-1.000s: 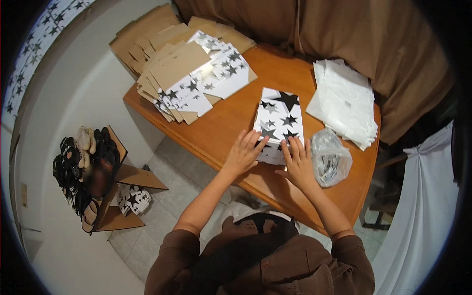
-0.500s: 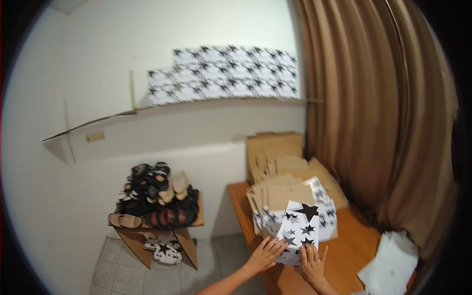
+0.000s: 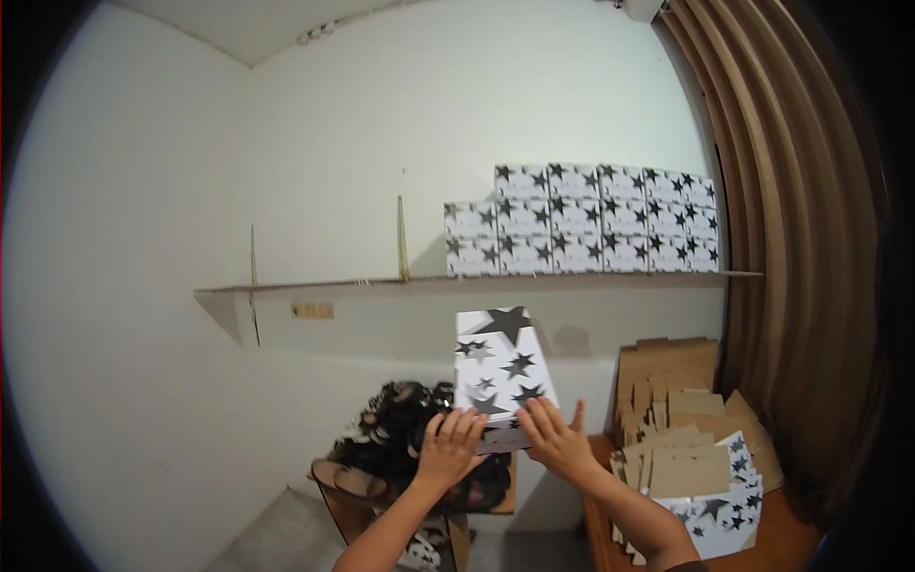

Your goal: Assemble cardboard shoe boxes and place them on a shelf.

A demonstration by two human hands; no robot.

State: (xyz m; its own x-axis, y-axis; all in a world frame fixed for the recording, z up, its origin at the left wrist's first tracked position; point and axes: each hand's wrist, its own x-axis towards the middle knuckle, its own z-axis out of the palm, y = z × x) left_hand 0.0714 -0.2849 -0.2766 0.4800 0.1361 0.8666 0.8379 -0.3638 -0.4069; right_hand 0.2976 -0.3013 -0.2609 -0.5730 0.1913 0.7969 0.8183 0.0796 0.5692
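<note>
A white shoe box printed with black and grey stars [image 3: 500, 367] is up in the air in front of me, below the wall shelf. My left hand [image 3: 450, 448] grips its near left corner, and my right hand [image 3: 558, 440] holds the near right side with the thumb sticking up. Fingers of both hands lie over the near edge of the lid. Above and beyond it, matching star-printed boxes [image 3: 600, 219] are stacked in rows on the right part of the shelf [image 3: 381, 283].
A small stand [image 3: 345, 510] carries a heap of black, brown and beige sandals [image 3: 405, 419] at lower left. On the wooden table [image 3: 605, 534] at right lie flattened cardboard pieces [image 3: 681, 467] and star-printed sheets [image 3: 720, 524]. A brown curtain [image 3: 801, 210] hangs along the right.
Both hands have lifted the shoe box off the area over the table, up and toward the shelf. My view has tilted up and turned left.
</note>
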